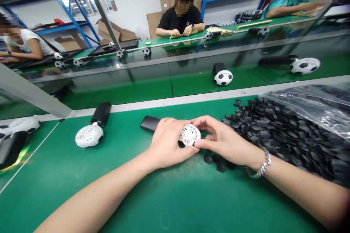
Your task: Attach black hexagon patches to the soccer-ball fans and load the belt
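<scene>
A white openwork soccer ball [190, 134] with a black handle [150, 123] lies between my hands on the green table. My left hand [171, 140] wraps round its left side, over the join with the handle. At its right edge, my right hand [218, 138] has thumb and forefinger against the ball; any small piece between those fingertips is hidden. Several loose black patches [220, 166] lie just below my right hand. To the left rests another white ball [89, 135] with its own black handle [101, 113], mostly without black patches on the side I see.
A large heap of black patches [287, 127] covers the right, partly under a clear plastic bag [317, 105]. Beyond a metal rail [142, 102], a green conveyor carries balls with handles [223, 77]. Another ball [24, 125] sits far left. Co-workers [180, 22] sit across.
</scene>
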`<state>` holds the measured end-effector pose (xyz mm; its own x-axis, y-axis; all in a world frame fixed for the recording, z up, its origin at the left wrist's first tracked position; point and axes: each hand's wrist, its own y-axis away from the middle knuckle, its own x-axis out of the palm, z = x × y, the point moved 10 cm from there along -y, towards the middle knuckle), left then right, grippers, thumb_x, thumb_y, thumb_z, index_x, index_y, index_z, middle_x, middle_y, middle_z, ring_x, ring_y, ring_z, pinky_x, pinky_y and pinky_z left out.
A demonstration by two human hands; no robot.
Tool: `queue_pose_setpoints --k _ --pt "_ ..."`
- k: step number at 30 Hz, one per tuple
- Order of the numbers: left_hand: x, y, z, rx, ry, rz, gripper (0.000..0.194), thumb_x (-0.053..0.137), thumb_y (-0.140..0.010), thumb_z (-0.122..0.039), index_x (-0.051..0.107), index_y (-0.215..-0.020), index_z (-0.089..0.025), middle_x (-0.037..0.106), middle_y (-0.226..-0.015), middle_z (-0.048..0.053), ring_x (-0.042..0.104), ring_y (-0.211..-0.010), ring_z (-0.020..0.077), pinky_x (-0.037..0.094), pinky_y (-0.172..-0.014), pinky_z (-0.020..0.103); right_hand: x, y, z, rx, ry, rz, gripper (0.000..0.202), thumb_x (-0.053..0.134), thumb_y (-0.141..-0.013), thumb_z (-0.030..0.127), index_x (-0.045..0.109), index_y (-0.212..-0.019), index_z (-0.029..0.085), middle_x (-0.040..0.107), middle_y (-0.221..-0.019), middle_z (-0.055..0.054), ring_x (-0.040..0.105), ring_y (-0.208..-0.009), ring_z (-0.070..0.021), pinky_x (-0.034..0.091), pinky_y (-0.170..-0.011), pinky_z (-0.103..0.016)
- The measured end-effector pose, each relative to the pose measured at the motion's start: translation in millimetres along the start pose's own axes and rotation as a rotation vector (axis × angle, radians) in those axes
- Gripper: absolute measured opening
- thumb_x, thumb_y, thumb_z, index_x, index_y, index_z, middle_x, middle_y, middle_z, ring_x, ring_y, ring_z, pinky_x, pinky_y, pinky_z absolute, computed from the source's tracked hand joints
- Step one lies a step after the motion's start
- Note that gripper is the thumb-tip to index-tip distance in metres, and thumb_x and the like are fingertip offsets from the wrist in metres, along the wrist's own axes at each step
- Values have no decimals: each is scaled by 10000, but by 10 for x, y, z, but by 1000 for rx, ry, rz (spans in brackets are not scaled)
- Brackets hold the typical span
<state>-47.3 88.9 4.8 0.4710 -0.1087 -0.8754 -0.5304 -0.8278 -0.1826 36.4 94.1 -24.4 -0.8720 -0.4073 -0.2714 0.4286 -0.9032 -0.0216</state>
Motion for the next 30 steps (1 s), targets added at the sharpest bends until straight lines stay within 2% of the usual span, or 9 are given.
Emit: queue_pose_setpoints --k 6,10,12,14,17,21,23,27,30 --pt "17 -8 5 23 13 6 488 612 -697 -409 508 -1134 -218 621 -1060 27 531 -964 227 337 -918 382 -49 52 56 -64 126 -51 272 578 -789 281 469 -1029 214 536 -1079 -71 575 -847 -184 489 -525 -248" --pt "-14 -4 9 84 -9 87 611 648 -662 -487 481 -1195 -239 530 -1205 56 431 -1097 270 249 -1015 454 -86 151 171 -61 564 48 165 660 -743 292 565 -858 222 576 -853 -21 564 -742 -186 476 -613 -304" --pt "-58 8 48 49 -43 112 624 654 -662 -480 479 -1218 -260 475 -1235 72 381 -1122 293 271 -995 476 -12 244 167 -59 760 150 119 688 -723 239 605 -807 225 581 -796 -11 560 -716 -189 469 -629 -314" --pt "-86 32 91 -24 -61 126 592 640 -692 -415 466 -1241 -276 484 -1179 72 390 -1085 287 330 -947 462 110 345 164 -93 888 221 83 652 -746 151 630 -793 215 598 -776 -18 564 -730 -196 471 -637 -313" --pt "-69 79 56 -72 -66 119 592 591 -730 -254 401 -1289 -286 495 -1182 54 388 -1096 270 345 -942 446 340 465 233 -240 1107 215 144 585 -745 38 634 -761 173 608 -751 -46 558 -714 -213 483 -649 -343" --pt "-64 116 7 -84 -34 40 629 650 -689 -284 411 -1269 -239 471 -1242 69 346 -1175 272 285 -1013 466 537 509 267 -357 1333 145 146 572 -691 5 605 -711 146 583 -699 -73 536 -655 -248 487 -592 -395" --pt "-77 124 32 -81 3 36 602 672 -680 -291 443 -1235 -250 495 -1230 58 341 -1193 273 226 -1045 498 500 477 257 -348 1305 115 148 551 -715 5 590 -707 147 570 -687 -69 528 -645 -236 481 -585 -377" --pt "-14 134 80 0 138 191 608 654 -696 -180 431 -1234 -352 454 -1321 -13 222 -1305 285 62 -1059 593 218 392 320 -324 982 14 114 496 -827 100 584 -845 171 601 -769 -61 559 -718 -209 482 -645 -331" --pt "-12 120 93 72 284 216 639 638 -678 -108 432 -1239 -334 425 -1350 -6 157 -1345 261 109 -1081 543 -3 315 288 -208 710 -37 87 500 -858 206 581 -830 215 625 -748 -10 587 -644 -162 481 -595 -273"
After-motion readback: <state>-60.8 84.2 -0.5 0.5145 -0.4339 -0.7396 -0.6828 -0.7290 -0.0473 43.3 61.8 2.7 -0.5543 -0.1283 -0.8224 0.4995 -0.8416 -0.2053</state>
